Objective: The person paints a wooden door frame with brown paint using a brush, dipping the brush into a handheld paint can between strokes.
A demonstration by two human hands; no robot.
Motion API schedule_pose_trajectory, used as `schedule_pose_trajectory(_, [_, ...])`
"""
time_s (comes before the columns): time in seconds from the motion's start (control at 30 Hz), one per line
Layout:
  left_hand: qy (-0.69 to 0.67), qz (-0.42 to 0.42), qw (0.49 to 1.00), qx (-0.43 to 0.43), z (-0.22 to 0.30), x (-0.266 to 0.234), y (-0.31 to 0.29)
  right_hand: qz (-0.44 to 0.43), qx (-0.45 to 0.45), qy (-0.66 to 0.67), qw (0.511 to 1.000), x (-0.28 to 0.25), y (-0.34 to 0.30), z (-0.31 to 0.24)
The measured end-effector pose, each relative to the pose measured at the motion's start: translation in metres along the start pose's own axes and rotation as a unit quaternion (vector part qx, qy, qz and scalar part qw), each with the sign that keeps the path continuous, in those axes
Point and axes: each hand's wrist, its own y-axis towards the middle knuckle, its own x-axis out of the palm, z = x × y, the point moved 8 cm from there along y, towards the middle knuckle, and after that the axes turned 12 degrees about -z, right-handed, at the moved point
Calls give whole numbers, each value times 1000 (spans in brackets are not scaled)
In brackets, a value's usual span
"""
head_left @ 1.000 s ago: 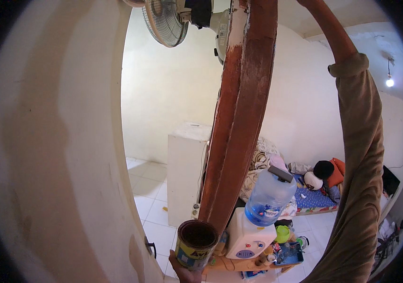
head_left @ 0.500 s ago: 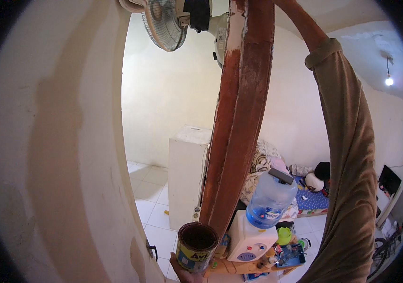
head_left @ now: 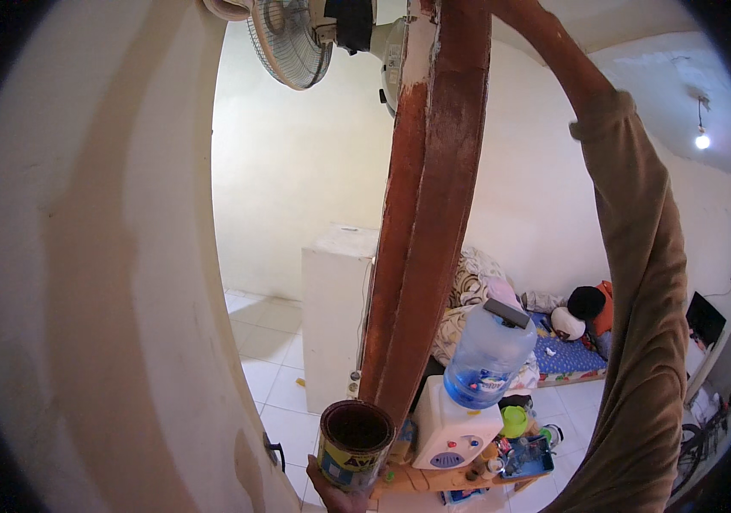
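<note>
Low in the view, my left hand is wrapped round an open paint can, holding it upright. Dark reddish-brown paint coats the can's rim and inner wall. Just behind the can rises a door frame post, reddish-brown, with a pale bare patch near its top left edge. My right arm, in a brown sleeve, reaches up to the top of the post. Its hand lies beyond the upper edge, so its fingers and anything in them are hidden.
A pale door with a dark handle fills the left side. A fan is at the top. Beyond the post are a white cabinet, a water dispenser with a blue bottle, and a mattress.
The scene has shifted slightly left in the picture. My right forearm and sleeve have moved a little at the top. The can stays in my left hand.
</note>
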Motion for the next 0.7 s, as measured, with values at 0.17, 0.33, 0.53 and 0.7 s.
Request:
schedule_pose_trajectory(0.17, [-4, -22, 1000, 13, 4, -12, 7, -105, -67, -34, 992, 17, -49, -63])
schedule_pose_trajectory(0.33, [-67, -8, 998, 4, -3, 26, -8, -155, 71, 140, 975, -10, -46, -61])
schedule_pose_trajectory(0.53, [98, -63, 986, 119, 24, 37, -13, -113, 138, 108, 978, 9, 4, 22])
schedule_pose_trajectory(0.7, [91, -73, 987, 113, 26, 55, -25, -32, 23, -12, 999, 2, 10, 10])
